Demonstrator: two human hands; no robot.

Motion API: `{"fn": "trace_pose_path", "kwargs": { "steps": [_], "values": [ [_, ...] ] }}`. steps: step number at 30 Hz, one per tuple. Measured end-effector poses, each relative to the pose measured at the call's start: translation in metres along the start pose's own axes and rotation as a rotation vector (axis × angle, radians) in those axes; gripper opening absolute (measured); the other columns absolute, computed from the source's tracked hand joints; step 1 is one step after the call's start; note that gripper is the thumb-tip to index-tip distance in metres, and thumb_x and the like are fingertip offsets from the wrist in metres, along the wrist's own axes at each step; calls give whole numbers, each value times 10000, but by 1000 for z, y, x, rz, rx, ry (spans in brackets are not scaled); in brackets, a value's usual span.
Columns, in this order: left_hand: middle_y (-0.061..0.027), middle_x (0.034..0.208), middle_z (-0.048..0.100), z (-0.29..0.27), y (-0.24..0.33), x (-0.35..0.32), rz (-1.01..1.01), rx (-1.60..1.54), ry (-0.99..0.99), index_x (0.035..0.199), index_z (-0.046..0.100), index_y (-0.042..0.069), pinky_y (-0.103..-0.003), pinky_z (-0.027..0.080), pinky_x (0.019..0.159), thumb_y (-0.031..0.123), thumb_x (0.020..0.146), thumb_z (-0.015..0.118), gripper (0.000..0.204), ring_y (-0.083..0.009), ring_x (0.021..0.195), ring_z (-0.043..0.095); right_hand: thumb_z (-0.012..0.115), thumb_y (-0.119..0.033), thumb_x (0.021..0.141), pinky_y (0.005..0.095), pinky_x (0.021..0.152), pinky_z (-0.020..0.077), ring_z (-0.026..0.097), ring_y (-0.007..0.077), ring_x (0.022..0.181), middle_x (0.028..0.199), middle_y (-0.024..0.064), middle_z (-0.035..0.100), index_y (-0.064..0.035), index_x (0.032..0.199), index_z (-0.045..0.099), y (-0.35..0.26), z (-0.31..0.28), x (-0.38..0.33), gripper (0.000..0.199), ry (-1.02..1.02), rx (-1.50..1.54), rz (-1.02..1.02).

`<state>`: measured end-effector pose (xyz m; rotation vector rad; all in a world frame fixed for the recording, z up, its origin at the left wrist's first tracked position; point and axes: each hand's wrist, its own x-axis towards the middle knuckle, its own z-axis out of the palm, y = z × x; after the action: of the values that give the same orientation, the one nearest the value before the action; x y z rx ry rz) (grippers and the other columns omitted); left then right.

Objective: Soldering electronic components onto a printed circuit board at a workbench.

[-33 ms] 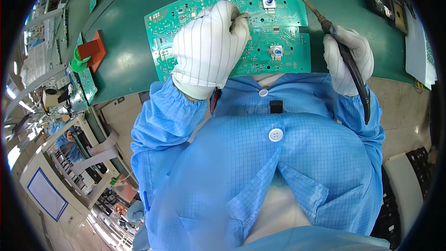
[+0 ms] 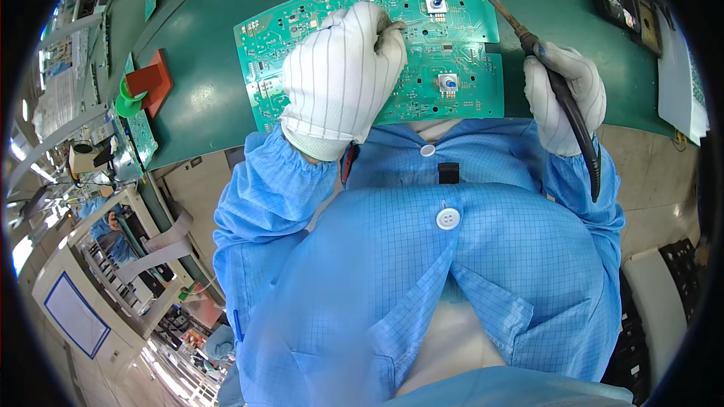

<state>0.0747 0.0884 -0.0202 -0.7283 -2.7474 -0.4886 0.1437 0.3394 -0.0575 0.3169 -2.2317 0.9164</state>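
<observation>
Overhead, green bench [image 2: 226, 98] bears circuit board [image 2: 452, 45]; left hand [image 2: 339, 75] pinches solder wire [image 2: 411, 24], right hand [image 2: 566, 94] grips soldering iron [image 2: 558, 83].

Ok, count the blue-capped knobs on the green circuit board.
2. One blue-capped knob sits near the far edge of the green circuit board; the other knob is nearer the person, toward the board's right. The left hand covers part of the board, so more may be hidden.
</observation>
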Motion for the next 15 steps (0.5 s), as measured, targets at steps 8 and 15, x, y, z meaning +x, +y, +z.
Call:
{"fn": "trace_pose_path", "kwargs": {
  "steps": [8,15],
  "values": [
    [-99,677,625,13,-1,4,85,52,19,838,602,102,-362,528,502,206,846,701,145,-264,560,649,792,-27,757,332,713,574,710,249,765,909,92,733,-38,966,686,0,-5,-2,235,-27,-31,-50],
    [-101,677,615,15,0,7,144,112,8,838,592,100,-366,528,497,203,861,678,136,-261,565,648,680,38,860,275,660,508,628,152,733,888,110,672,8,1053,628,-6,-13,-5,202,-55,445,450]
  ]
}}
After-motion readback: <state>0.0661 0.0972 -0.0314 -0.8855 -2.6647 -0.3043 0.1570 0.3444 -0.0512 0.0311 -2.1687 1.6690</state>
